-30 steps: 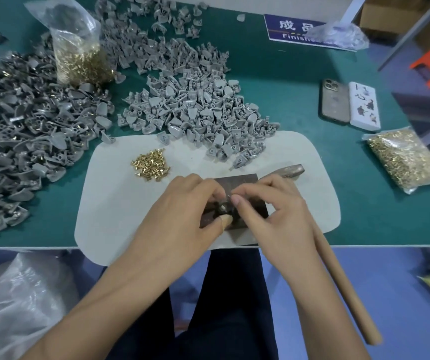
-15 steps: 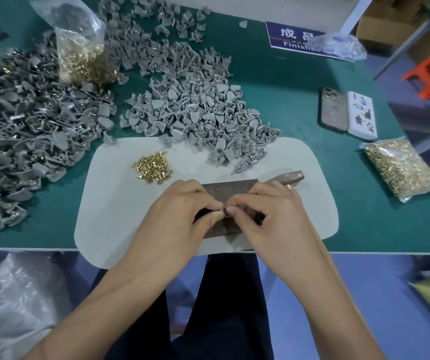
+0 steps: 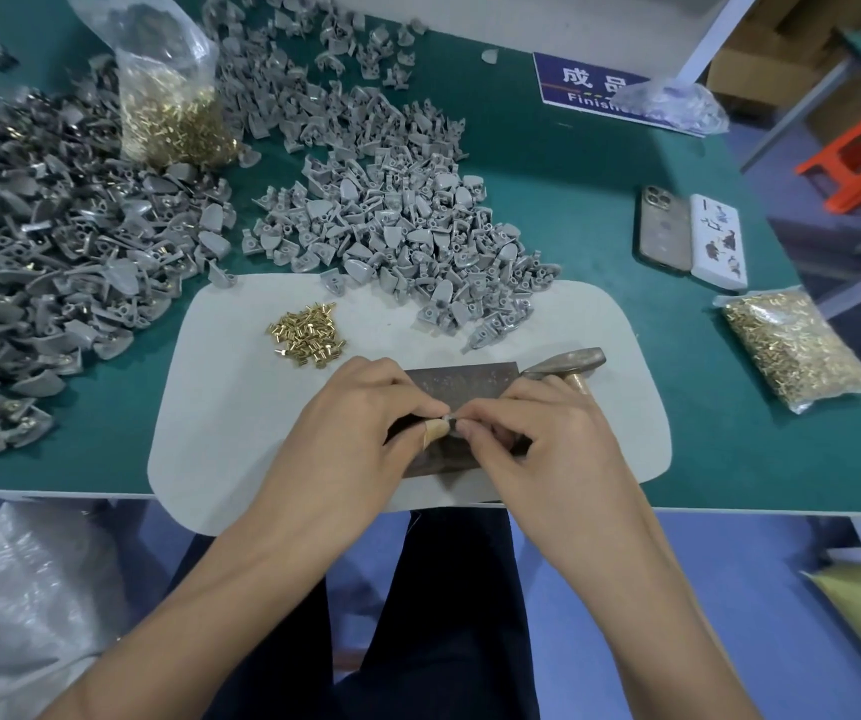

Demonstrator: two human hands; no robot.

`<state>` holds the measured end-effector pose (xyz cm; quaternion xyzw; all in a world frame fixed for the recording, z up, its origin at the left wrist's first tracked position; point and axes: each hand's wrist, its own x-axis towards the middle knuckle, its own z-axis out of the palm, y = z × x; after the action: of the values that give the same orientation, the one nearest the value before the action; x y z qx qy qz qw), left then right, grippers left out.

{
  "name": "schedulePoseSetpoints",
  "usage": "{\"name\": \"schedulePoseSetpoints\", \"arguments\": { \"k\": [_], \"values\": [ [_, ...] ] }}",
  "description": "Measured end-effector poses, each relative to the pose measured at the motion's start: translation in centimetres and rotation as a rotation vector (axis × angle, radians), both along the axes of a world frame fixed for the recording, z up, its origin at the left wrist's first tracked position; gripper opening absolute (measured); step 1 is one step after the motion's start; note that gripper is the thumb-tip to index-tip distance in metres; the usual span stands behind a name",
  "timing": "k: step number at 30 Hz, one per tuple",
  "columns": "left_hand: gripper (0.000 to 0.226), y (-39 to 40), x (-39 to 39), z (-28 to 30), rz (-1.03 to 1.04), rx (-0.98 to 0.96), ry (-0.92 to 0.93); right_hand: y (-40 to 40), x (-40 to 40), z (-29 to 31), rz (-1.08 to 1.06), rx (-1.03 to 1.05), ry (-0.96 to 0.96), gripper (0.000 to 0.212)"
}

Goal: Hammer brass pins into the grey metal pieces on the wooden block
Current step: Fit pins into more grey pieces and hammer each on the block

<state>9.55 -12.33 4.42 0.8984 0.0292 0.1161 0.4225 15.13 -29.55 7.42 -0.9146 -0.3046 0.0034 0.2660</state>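
Grey metal piece, small and mostly hidden, sits pinched between my left hand and right hand above one dark, scuffed wooden block. I see one loose heap of brass pins on the pale mat.

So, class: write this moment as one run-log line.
stage: fitting, no hammering | left hand: pinching small part over wooden block | right hand: pinching same part | hammer: lying behind right hand | loose brass pins: on mat
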Motion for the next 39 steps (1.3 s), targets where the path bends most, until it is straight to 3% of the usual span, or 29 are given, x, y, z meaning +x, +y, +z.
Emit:
{"name": "schedulePoseSetpoints", "arguments": {
  "k": [6, 9, 15, 19, 28, 34, 36, 38, 39],
  "values": [
    [0.013, 0.2, 0.2, 0.0, -0.008, -0.038, -0.003, 0.7, -0.5, -0.1, -0.095, 0.048, 0.02, 0.014],
    [0.014, 0.2, 0.1, 0.0, -0.008, -0.048, -0.001, 0.7, -0.4, 1.1, -0.061, -0.049, 0.013, 0.011],
    [0.015, 0.3, 0.2, 0.0, -0.008, -0.048, 0.004, 3.1, -1.3, 3.0, -0.028, -0.448, -0.159, 0.014],
    [0.012, 0.1, 0.2, 0.3, -0.007, -0.057, 0.0, 3.5, -0.8, 4.3, 0.001, -0.542, -0.044, 0.013],
    [0.011, 0.1, 0.0, 0.7, -0.007, -0.055, 0.012, 4.4, -0.9, 3.8, -0.035, -0.586, -0.017, 0.023],
    [0.011, 0.1, 0.1, 0.5, -0.004, -0.015, -0.003, 3.1, -1.0, 2.1, -0.089, -0.403, -0.052, 0.013],
    [0.01, 0.1, 0.1, 0.5, -0.009, 0.002, -0.002, 1.8, -0.5, 1.6, -0.119, -0.123, 0.049, 0.01],
    [0.007, 0.1, 0.1, 0.4, -0.006, -0.015, -0.005, -1.0, 0.6, 0.6, -0.282, 0.194, 0.062, 0.006],
    [0.006, 0.1, 0.1, 0.4, -0.006, -0.032, -0.002, -2.4, 1.2, -0.1, -0.406, 0.162, -0.007, 0.01]
  ]
}}
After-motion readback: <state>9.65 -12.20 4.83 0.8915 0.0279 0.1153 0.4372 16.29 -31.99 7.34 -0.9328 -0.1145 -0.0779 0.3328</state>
